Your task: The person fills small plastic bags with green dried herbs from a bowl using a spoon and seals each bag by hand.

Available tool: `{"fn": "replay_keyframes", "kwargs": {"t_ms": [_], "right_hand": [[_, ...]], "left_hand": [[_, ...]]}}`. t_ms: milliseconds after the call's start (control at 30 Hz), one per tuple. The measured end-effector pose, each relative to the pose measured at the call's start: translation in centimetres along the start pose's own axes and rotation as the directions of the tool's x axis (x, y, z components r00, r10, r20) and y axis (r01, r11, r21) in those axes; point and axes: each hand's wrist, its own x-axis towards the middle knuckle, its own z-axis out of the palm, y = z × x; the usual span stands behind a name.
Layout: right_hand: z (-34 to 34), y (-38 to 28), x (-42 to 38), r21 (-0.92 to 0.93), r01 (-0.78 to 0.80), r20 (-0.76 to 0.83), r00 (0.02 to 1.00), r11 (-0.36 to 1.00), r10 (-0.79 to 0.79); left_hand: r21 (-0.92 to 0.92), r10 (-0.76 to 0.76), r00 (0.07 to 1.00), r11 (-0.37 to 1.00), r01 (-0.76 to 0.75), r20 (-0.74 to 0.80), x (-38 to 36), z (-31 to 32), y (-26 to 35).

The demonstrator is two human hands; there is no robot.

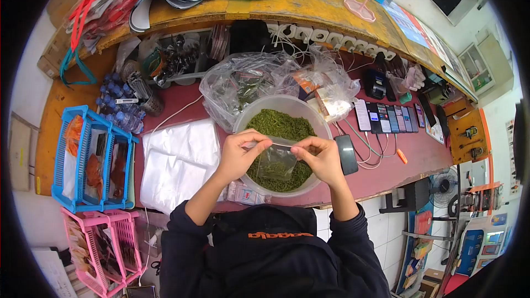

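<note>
A small clear zip bag (276, 164) hangs between my two hands, above a round whitish plastic tub (241, 122). My left hand (243, 152) pinches the bag's top edge at one corner, and my right hand (319, 157) pinches the other corner. Some green bits show through the lower part of the bag. Whether they are inside it or behind it is hard to tell. Chopped dry green leaf (279, 121) fills much of the tub. Below the tub's left rim, a small packet with printing (245, 193) lies at the table edge.
White plastic sheets (179, 160) lie left of the tub, with blue baskets (91, 157) beyond. Behind it is a large clear plastic bag (243, 85). Several phones (392, 118) with cables and a dark rounded device (346, 154) stand to the right. A wooden shelf (326, 8) spans the back.
</note>
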Motion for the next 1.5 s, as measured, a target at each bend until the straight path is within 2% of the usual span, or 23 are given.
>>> {"fn": "replay_keyframes", "kwargs": {"t_ms": [100, 167, 233, 267, 500, 567, 667, 700, 767, 867, 967, 1033, 1067, 1100, 1167, 1200, 1233, 1300, 1333, 1367, 1400, 1467, 1500], "right_hand": [[0.3, 0.9, -0.6, 0.198, 0.106, -0.008, 0.994, 0.974, -0.106], [0.6, 1.1, -0.6, 0.233, 0.114, -0.021, 0.994, 0.966, -0.112], [1.3, 0.7, -0.4, -0.086, 0.305, -0.043, 0.950, 0.948, -0.310], [2.0, 0.3, -0.5, -0.138, 0.372, -0.060, 0.922, 0.918, -0.383], [2.3, -1.6, -2.1, -0.237, 0.527, -0.110, 0.820, 0.816, -0.562], [1.5, -1.7, -2.9, -0.207, 0.498, -0.112, 0.843, 0.842, -0.526], [1.2, -1.3, -3.1, 0.080, 0.375, -0.178, 0.917, 0.924, -0.357], [1.0, -1.4, -2.9, 0.078, 0.379, -0.182, 0.915, 0.922, -0.361], [0.5, -1.7, -2.0, 0.323, 0.338, -0.354, 0.909, 0.884, -0.218], [0.4, -1.3, -1.0, 0.339, 0.362, -0.391, 0.894, 0.869, -0.219], [1.4, -0.2, -0.3, 0.274, 0.345, -0.322, 0.912, 0.898, -0.253], [1.9, 0.2, -0.1, 0.160, 0.290, -0.306, 0.923, 0.944, -0.232], [2.1, 1.0, 0.3, -0.027, 0.342, -0.340, 0.881, 0.939, -0.330], [2.2, 0.3, 0.4, -0.029, 0.344, -0.344, 0.878, 0.938, -0.332], [2.4, -1.4, 0.3, -0.416, 0.386, -0.265, 0.814, 0.823, -0.516], [2.5, -0.9, 0.4, -0.427, 0.431, -0.233, 0.797, 0.795, -0.557], [2.4, -0.5, 0.4, -0.424, 0.430, -0.233, 0.799, 0.797, -0.555], [1.7, 0.0, 0.3, -0.475, 0.417, -0.143, 0.832, 0.775, -0.536], [1.5, -0.4, 0.1, -0.484, 0.361, -0.199, 0.842, 0.797, -0.502], [1.1, -0.4, -0.1, -0.484, 0.361, -0.198, 0.842, 0.797, -0.501], [0.6, -0.4, -0.3, -0.451, 0.285, -0.235, 0.876, 0.846, -0.421], [0.4, -0.5, -0.8, -0.312, 0.176, -0.238, 0.937, 0.934, -0.256], [0.5, -0.7, -1.0, -0.311, 0.170, -0.241, 0.938, 0.935, -0.250]], "left_hand": [[0.014, 0.009, 0.997, 1.000, -0.008, -0.078, -0.2, 0.9, 0.2], [0.008, 0.048, 0.994, 0.999, -0.047, -0.098, -0.7, 1.5, 0.5], [0.060, 0.075, 0.994, 0.996, -0.070, -0.081, -0.9, 2.2, 1.1], [0.079, 0.115, 0.990, 0.991, -0.109, -0.080, -1.0, 2.9, 1.3], [0.189, 0.269, 0.952, 0.952, -0.239, -0.148, -1.4, 2.4, 3.6], [0.181, 0.294, 0.939, 0.948, -0.263, -0.176, -1.1, 1.6, 4.1], [0.161, 0.283, 0.944, 0.953, -0.257, -0.171, 0.3, 1.1, 4.8], [0.209, 0.346, 0.908, 0.931, -0.301, -0.236, 1.3, 0.9, 4.3], [0.250, 0.393, 0.835, 0.915, -0.316, -0.385, 4.7, -0.7, 4.0], [0.441, 0.530, 0.753, 0.825, -0.353, -0.389, 10.6, -3.5, 2.8], [0.683, 0.325, 0.912, 0.727, -0.072, -0.249, 12.2, -3.8, 1.3], [0.623, 0.277, 0.941, 0.776, -0.099, -0.195, 11.1, -2.2, 0.8], [0.559, 0.216, 0.967, 0.823, -0.106, -0.135, 10.0, -1.2, 0.3], [0.509, 0.179, 0.984, 0.846, -0.159, 0.010, 8.8, -0.3, -0.7], [0.122, 0.035, 0.923, 0.989, -0.088, 0.384, 6.3, 1.6, -2.5], [-0.034, -0.014, 0.876, 0.999, 0.035, 0.482, 5.0, 2.4, -1.7], [0.014, -0.328, 0.708, 0.912, 0.410, 0.625, 4.6, 2.0, 1.3], [-0.050, -0.369, 0.727, 0.874, 0.484, 0.580, 4.2, 1.7, 0.7], [-0.050, -0.371, 0.726, 0.873, 0.485, 0.579, 3.7, 1.6, 0.6], [0.334, -0.141, 0.965, 0.941, 0.062, 0.219, 3.2, 1.7, 0.6], [0.749, 0.292, 0.956, 0.635, -0.190, -0.005, 2.8, 1.8, 0.7], [0.703, 0.253, 0.967, 0.684, -0.197, 0.025, 1.8, 1.8, 3.2], [0.652, 0.215, 0.975, 0.731, -0.202, 0.061, 1.4, 1.9, 4.1]]}}
